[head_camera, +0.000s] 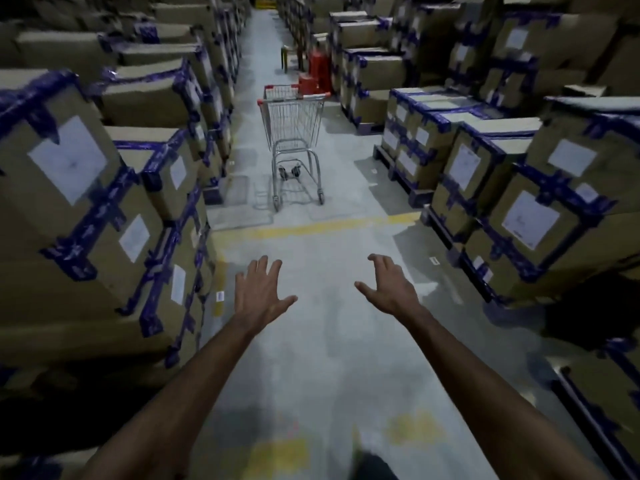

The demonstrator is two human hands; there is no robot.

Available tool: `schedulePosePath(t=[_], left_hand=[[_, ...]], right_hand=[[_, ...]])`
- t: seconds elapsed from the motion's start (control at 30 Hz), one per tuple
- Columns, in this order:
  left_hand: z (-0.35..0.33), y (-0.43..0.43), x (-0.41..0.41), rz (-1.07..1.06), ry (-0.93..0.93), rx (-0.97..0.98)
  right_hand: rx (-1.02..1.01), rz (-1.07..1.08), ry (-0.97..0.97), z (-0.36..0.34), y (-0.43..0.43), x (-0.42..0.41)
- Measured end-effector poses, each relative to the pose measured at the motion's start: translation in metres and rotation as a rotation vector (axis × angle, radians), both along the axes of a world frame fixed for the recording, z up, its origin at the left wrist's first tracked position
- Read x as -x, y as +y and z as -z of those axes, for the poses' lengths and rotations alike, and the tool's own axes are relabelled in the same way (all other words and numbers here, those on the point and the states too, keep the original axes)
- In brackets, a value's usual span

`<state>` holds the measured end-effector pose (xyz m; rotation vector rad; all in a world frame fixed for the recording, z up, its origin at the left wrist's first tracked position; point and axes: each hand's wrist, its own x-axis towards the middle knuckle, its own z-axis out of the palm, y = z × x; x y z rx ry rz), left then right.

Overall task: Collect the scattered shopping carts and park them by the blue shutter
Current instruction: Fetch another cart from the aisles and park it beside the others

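A silver wire shopping cart [293, 129] with red trim and a red handle stands alone in the aisle ahead, beyond a yellow floor line [311, 226]. Its basket looks empty. My left hand [260, 293] and my right hand [390, 288] are stretched out in front of me over the grey floor, fingers spread, holding nothing. Both are well short of the cart. No blue shutter is in view.
Stacks of cardboard boxes [86, 188] taped in blue line the aisle's left side, and more boxes on pallets [512, 188] line the right. Red cylinders [317, 72] and a small stool [289, 57] stand farther down by the right stacks. The grey floor runs straight ahead.
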<state>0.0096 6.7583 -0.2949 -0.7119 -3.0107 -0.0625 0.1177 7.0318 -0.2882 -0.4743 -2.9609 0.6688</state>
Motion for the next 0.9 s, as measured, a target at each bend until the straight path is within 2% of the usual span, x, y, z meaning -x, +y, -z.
schedulePosePath(t=[0.17, 0.27, 0.43, 0.6, 0.77, 0.9], left_hand=[[0.011, 0.046, 0.156, -0.023, 0.009, 0.032], [0.003, 0.072, 0.259, -0.046, -0.010, 0.037], [-0.026, 0.117, 0.421, -0.090, 0.076, -0.002], [-0.023, 0.159, 0.565, -0.082, 0.109, -0.003], [-0.004, 0.200, 0.735, -0.084, 0.085, -0.052], [-0.005, 0.223, 0.882, -0.059, 0.053, -0.027]], right_hand=[[-0.015, -0.062, 0.031, 0.016, 0.058, 0.172], [0.044, -0.034, 0.000, 0.017, 0.090, 0.273], [0.004, -0.075, -0.052, 0.005, 0.143, 0.437], [0.014, -0.097, -0.036, 0.002, 0.181, 0.592], [0.029, -0.090, -0.004, 0.009, 0.220, 0.761], [0.021, -0.067, -0.073, 0.007, 0.242, 0.892]])
